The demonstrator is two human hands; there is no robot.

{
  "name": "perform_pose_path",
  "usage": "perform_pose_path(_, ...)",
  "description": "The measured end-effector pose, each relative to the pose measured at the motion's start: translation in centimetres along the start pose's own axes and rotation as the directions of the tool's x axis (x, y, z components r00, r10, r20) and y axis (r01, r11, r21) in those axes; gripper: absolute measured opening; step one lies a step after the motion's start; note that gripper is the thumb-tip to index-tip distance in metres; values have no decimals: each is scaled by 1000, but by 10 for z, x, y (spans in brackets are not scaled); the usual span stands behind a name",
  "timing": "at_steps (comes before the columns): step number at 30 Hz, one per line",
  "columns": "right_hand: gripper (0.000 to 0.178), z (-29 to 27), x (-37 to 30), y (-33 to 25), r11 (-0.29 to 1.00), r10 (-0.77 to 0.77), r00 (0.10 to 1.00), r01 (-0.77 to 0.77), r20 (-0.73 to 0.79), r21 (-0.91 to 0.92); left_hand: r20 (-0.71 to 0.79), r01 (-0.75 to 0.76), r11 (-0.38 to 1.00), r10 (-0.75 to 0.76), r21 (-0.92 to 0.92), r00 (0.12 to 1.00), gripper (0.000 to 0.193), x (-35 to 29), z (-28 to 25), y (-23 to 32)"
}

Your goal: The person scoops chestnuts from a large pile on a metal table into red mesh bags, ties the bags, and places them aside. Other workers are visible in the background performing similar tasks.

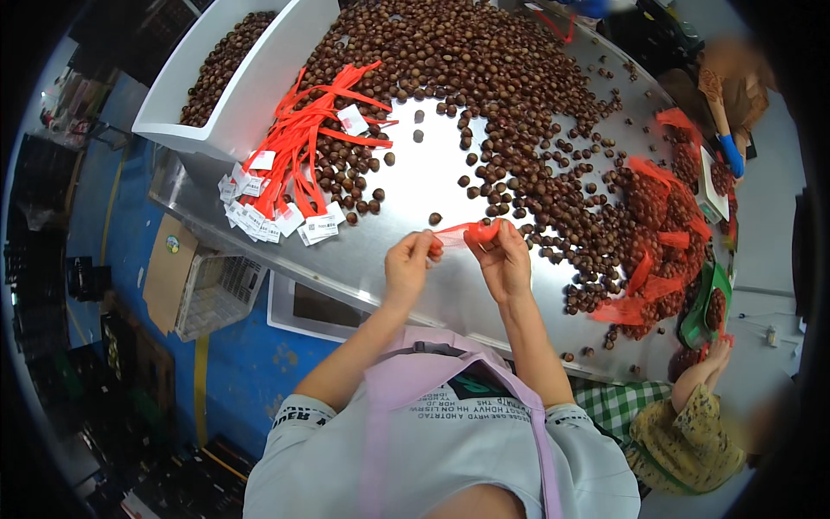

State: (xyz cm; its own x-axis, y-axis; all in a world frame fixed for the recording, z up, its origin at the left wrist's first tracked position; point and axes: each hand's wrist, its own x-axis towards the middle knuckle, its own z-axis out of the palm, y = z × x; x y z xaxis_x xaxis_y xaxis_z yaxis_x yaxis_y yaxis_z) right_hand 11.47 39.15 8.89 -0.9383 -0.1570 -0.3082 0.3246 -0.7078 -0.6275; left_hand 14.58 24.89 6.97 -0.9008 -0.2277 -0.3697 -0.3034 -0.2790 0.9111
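Note:
A red mesh bag (pixel 451 236) is stretched between my two hands, over the near part of the metal table (pixel 413 182). My left hand (pixel 407 266) is closed on one end of it, with a bit of red showing at the fingertips. The fingers of my right hand (pixel 503 261) grip the other end, where the red net is bunched up. Just beyond the bag lies a single round brown nut (pixel 435 219). To the left, a heap of flat red mesh bags (pixel 298 138) with white tags (pixel 322 227) rests partly on loose nuts.
A large pile of brown nuts (pixel 450 48) covers the far table. A white bin (pixel 173 121) of nuts stands far left. Filled red net bags (pixel 657 203) and a green scoop (pixel 699 311) lie right, near two other people. A crate (pixel 223 290) sits on the floor.

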Motion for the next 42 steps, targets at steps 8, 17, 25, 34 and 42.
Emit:
perform_pose_path(8, 19, -5, -1, 13, 995, -11, 971, 36, -239, 98, 157, 177, 822, -108, -542, 982, 33, -14, 14, 15)
perform_pose_path(17, 20, 8, -17, -1, 989, -47, 991, 28, -128, -147, 512, 127, 976, -202, 178, 835, 17, -31, 21, 21)
perform_pose_path(25, 3, -3, -41, -8, 478, 3, 986, 145, 167, -866, 353, 294, 911, -184, -289, 917, 26, 0, 10, 19)
perform_pose_path(34, 22, -15, -27, -6, 990, 58, 984, -78, -168, -116, 365, -42, 901, -132, 433, 922, 20, -8, 9, -18)
perform_pose_path(42, 28, -27, -27, -17, 674, 120, 992, -100, -25, -732, 490, 533, 775, -338, -339, 803, 21, 0, 25, -18)
